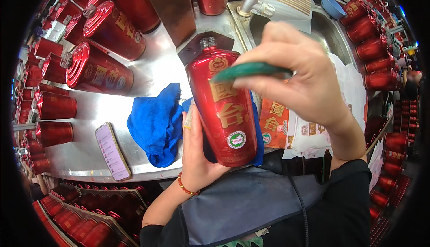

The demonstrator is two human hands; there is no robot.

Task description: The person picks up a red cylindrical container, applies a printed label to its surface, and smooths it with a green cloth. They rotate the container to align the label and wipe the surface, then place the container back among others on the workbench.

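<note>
While the left hand [197,159] holds the red bottle [216,108] just right of the crumpled blue cloth [154,133], the right hand [304,74] is farther right of that cloth, reaching over the bottle. The left hand is partly curled, with its palm against the bottle's side; some fingers are hidden. The right hand pinches a flat green thing [251,71] between thumb and finger. It is blurry, so I can't tell if it touches the bottle. I think this step is rubbing the bottle's front. The next move seems to need a steady bottle and a soft touch near the gold marks [231,115].
</note>
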